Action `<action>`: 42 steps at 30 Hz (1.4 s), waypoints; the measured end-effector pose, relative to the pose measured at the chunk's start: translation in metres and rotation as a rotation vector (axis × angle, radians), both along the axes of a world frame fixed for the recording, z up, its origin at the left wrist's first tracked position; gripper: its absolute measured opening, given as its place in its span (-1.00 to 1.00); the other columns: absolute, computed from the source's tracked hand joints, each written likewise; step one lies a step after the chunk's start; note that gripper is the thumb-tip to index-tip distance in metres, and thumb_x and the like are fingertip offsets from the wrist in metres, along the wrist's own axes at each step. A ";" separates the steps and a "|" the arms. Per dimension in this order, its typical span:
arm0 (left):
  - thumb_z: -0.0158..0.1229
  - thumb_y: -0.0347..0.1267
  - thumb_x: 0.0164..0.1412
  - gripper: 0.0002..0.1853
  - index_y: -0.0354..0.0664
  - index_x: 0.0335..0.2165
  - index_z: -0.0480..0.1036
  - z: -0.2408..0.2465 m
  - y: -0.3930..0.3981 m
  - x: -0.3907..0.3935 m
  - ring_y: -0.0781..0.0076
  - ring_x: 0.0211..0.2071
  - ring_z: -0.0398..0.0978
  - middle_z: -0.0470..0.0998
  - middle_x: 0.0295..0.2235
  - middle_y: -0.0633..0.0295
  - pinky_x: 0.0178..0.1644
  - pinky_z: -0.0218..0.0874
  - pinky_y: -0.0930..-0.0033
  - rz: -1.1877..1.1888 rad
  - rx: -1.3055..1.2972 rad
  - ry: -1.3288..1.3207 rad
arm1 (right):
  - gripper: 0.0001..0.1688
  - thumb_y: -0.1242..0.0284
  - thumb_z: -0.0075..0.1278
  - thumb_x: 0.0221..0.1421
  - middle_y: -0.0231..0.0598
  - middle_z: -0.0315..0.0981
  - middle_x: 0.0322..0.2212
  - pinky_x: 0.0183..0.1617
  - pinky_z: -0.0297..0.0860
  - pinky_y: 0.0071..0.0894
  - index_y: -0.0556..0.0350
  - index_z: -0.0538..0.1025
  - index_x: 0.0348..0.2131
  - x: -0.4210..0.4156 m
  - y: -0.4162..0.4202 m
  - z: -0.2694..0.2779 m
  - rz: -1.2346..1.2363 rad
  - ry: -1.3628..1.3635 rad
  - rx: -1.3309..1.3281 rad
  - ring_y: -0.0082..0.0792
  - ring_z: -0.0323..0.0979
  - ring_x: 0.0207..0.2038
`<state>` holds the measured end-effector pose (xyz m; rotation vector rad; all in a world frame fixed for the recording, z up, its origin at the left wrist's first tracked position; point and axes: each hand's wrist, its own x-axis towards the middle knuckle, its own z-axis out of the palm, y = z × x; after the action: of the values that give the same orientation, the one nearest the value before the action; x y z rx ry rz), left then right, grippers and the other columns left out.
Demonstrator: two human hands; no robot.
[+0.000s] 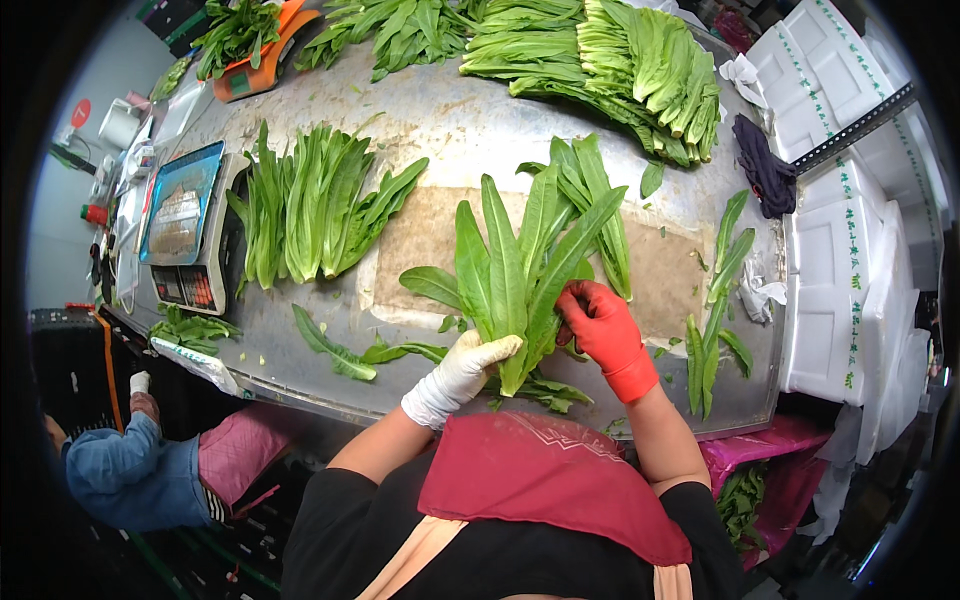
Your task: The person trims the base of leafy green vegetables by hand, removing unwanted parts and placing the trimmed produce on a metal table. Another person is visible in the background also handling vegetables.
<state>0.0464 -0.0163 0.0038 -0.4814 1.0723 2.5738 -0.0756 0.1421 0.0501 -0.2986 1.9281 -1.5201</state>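
Observation:
Near the front edge of the metal table, my left hand [463,373], in a white glove, grips the base of a head of long-leaf lettuce [508,292]. Its leaves fan out away from me. My right hand [600,330], in a red rubber glove, is at the right side of this head, fingers curled against the outer leaves; whether they pinch a leaf is hidden. Just behind lies another lettuce head [604,217], cut end towards me. Loose leaves [547,391] lie under and beside my hands, with one long leaf [334,349] to the left.
Lettuce heads [322,202] lie left, beside a digital scale [187,225]. A large lettuce pile [592,67] and an orange scale [251,79] stand at the back. Loose leaves [712,337], a dark cloth [763,169] and white foam boxes [832,300] are right. A person [135,472] is at lower left.

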 end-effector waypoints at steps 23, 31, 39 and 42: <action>0.01 -0.38 0.12 -0.61 -0.38 -0.09 0.25 0.023 0.001 -0.004 0.25 -0.26 0.46 0.45 -0.26 0.05 -0.17 0.26 0.36 -0.067 0.060 0.042 | -0.79 0.45 -0.17 0.08 -0.29 0.45 -0.54 -0.75 0.13 -0.73 0.14 0.41 -0.27 -0.006 0.015 -0.042 0.146 1.025 -0.005 -0.59 0.39 -0.69; -0.01 -0.39 0.14 -0.65 -0.37 -0.11 0.29 0.014 -0.001 0.000 0.39 -0.24 0.43 0.48 -0.28 0.11 -0.10 0.22 0.41 -0.086 -0.094 0.051 | -0.69 0.33 -0.10 0.06 -0.28 0.44 -0.61 -0.55 0.25 -0.58 0.20 0.43 -0.28 -0.020 0.043 0.033 0.228 -0.150 0.369 -0.53 0.36 -0.63; -0.01 -0.38 0.15 -0.72 -0.31 -0.18 0.35 0.015 0.009 -0.003 0.49 -0.28 0.42 0.49 -0.33 0.19 -0.17 0.24 0.48 -0.010 -0.272 0.035 | -0.71 0.34 -0.04 0.03 -0.30 0.41 -0.61 -0.49 0.27 -0.58 0.28 0.47 -0.41 0.020 0.052 -0.011 0.314 0.069 0.272 -0.56 0.32 -0.59; -0.08 -0.33 0.20 -0.71 -0.26 -0.14 0.33 0.010 0.016 -0.006 0.53 -0.28 0.41 0.48 -0.28 0.22 -0.19 0.24 0.50 0.151 -0.304 0.067 | -0.71 0.33 -0.02 0.02 -0.32 0.40 -0.62 -0.49 0.26 -0.59 0.26 0.47 -0.44 0.038 0.029 -0.006 0.244 -0.034 0.181 -0.56 0.32 -0.58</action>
<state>0.0400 -0.0006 0.0137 -0.5706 1.5169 2.5789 -0.0379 0.1711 0.0437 -0.4086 1.9098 -1.1784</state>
